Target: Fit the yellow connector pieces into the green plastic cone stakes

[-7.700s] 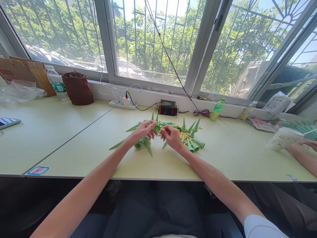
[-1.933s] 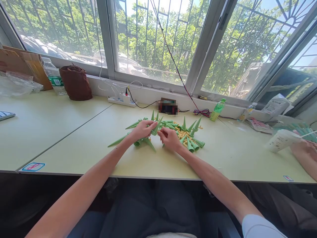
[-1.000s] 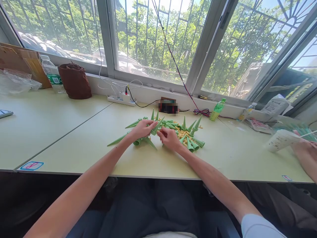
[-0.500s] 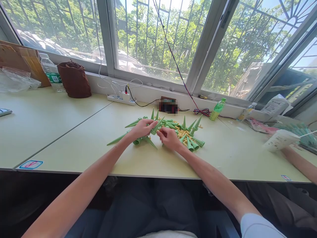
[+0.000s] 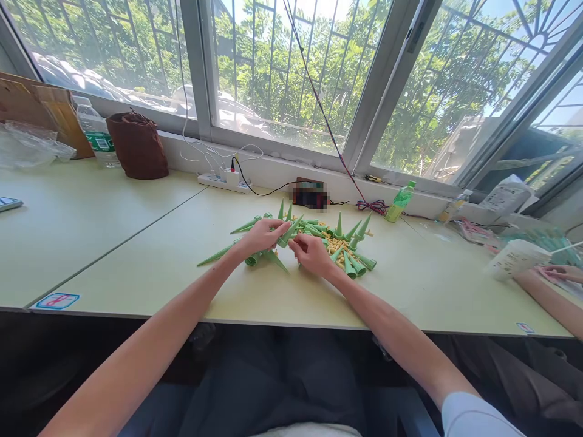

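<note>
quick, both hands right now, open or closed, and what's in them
Left hand: closed, holding a green cone.
Right hand: closed in a pinch near the cone's wide end; can't tell whether it holds anything.

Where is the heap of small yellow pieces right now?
In the head view, the heap of small yellow pieces lies on the table, just to the right of the right hand, with green cones around it.
</note>
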Available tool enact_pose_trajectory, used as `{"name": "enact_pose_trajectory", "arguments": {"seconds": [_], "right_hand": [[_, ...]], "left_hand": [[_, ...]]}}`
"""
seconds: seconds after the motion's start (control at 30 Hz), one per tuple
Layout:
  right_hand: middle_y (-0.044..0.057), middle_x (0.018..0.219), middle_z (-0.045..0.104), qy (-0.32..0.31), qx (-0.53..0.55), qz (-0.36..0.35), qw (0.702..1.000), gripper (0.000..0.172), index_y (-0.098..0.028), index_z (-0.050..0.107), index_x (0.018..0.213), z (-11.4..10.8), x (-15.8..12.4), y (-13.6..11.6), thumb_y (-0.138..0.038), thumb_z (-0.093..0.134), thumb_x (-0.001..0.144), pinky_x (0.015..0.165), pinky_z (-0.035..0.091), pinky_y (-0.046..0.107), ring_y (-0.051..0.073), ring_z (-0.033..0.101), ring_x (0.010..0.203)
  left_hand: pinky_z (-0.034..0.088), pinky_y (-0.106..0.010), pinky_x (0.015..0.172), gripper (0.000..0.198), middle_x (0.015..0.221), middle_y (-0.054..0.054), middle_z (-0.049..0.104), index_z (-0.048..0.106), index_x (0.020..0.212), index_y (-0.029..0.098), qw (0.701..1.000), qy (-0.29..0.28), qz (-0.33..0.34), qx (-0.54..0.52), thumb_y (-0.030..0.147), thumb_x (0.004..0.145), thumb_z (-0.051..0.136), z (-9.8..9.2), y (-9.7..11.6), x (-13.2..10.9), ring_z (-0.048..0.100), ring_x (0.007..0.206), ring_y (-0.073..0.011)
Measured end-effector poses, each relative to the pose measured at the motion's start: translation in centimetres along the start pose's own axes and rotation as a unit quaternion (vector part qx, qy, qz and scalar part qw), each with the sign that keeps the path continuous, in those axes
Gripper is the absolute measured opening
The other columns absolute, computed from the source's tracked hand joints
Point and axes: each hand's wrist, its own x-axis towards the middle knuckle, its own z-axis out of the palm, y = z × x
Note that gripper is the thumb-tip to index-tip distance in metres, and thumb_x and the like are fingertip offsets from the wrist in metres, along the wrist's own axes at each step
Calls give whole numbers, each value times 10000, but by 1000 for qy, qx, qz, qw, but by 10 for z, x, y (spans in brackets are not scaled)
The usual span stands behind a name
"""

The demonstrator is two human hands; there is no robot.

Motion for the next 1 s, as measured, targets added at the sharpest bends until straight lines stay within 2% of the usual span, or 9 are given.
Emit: {"name": "enact_pose_trajectory", "arguments": {"seconds": [0.3,0.37,0.47,0.53,1.0], "right_hand": [[-10,561,556,3,4,5,1000,290,-205,494,662,0,1,-1,-361,504,905,581,382,273,126,473,526],[-11,558,555,4,5,4,1000,302,-205,489,653,-1,1,-1,-368,502,907,581,381,272,125,472,527],[-9,558,556,9,7,-2,1000,316,-206,480,644,-1,1,-2,-376,499,910,578,380,272,125,470,526],[-6,559,559,13,9,-2,1000,322,-208,475,640,-1,1,-2,-380,497,911,578,383,273,127,471,527],[-1,573,563,28,42,11,999,329,-213,471,662,0,2,1,-420,483,917,567,407,272,130,499,513]], "left_hand": [[363,-221,429,460,444,47,388,523,651,180,1000,3,5,2,593,851,500,0,-1,0,427,385,-93],[359,-217,419,437,475,33,452,588,717,172,1000,-3,-1,4,585,841,523,-1,-1,-1,432,389,-90],[367,-211,403,400,672,-21,614,654,839,157,1000,-12,-1,-8,551,805,590,-1,-2,-1,461,414,-76],[384,-208,406,388,769,-45,650,660,859,152,1000,-13,-2,-16,532,793,613,-1,-2,-1,477,431,-70],[403,-218,421,410,739,-29,641,661,856,156,999,-17,19,-43,558,779,642,-2,-5,-1,494,431,-72]]}}
